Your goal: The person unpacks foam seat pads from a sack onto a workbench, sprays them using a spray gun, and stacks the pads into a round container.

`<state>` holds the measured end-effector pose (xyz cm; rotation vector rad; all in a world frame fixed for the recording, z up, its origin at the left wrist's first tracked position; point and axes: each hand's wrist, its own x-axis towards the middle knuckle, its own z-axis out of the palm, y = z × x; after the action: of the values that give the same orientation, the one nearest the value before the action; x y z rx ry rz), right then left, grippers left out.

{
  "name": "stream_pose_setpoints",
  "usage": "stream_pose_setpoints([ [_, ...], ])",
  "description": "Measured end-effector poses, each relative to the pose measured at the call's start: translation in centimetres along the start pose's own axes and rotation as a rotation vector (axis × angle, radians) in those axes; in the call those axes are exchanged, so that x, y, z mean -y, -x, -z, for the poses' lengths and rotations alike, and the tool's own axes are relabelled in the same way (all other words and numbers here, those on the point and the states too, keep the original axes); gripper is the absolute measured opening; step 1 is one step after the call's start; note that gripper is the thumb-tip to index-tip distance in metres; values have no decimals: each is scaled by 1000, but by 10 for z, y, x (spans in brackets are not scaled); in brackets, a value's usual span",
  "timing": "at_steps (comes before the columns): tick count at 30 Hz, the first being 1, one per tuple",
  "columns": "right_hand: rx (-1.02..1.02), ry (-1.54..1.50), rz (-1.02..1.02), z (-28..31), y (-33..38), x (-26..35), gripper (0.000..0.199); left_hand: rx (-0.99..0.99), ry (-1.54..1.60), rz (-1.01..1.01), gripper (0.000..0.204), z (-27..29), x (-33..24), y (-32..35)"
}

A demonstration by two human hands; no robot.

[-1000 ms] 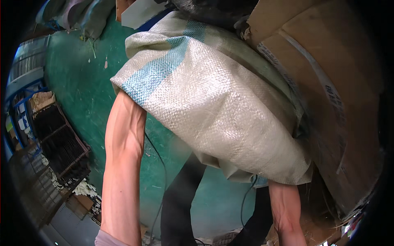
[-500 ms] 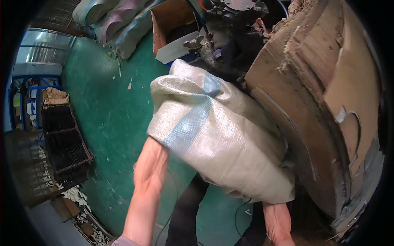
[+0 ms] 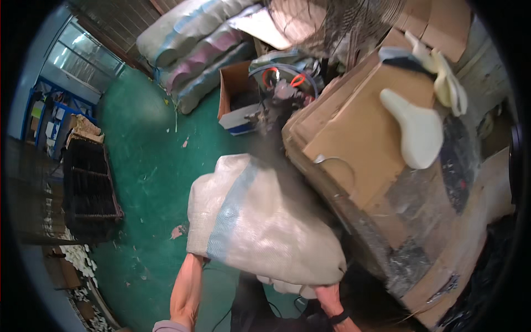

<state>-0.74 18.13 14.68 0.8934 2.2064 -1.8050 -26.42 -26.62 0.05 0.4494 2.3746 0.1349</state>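
A pale woven plastic sack (image 3: 276, 221) with a light blue stripe bulges in front of me, lifted above the green floor. My left forearm (image 3: 185, 293) runs up to the sack's lower left edge, where the sack covers the hand and its fingers. At the lower right corner my right hand (image 3: 327, 297) meets the sack, its fingers also hidden beneath the fabric. A dark band circles the right wrist. What the sack contains, if anything, does not show.
Cardboard-topped bench (image 3: 359, 149) stands close on the right, bearing a white bicycle saddle (image 3: 417, 133). Filled sacks (image 3: 193, 33) are stacked at the back. An opened cardboard box (image 3: 235, 88) and machinery sit ahead. A dark rack (image 3: 88, 182) stands left on the green floor (image 3: 144, 182).
My view has swung right and up, bringing the saddle and bench top into sight. The sack sits lower and further left in the picture, both arms still at its edge.
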Motion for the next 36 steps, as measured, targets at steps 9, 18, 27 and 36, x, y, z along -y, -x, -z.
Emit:
stream_pose_setpoints([
  [9, 283, 538, -13, 185, 113, 130, 50, -251, 14, 43, 15, 5, -176, 107],
  [18, 11, 682, 193, 252, 168, 142, 42, -459, -153, -318, 14, 5, -260, 148],
  [27, 271, 710, 186, 172, 175, 187, 53, -229, 1554, 374, 29, -77, -158, 263],
  [36, 519, 624, 687, 77, 194, 242, 51, -733, 1991, 524, 45, -91, -122, 475],
])
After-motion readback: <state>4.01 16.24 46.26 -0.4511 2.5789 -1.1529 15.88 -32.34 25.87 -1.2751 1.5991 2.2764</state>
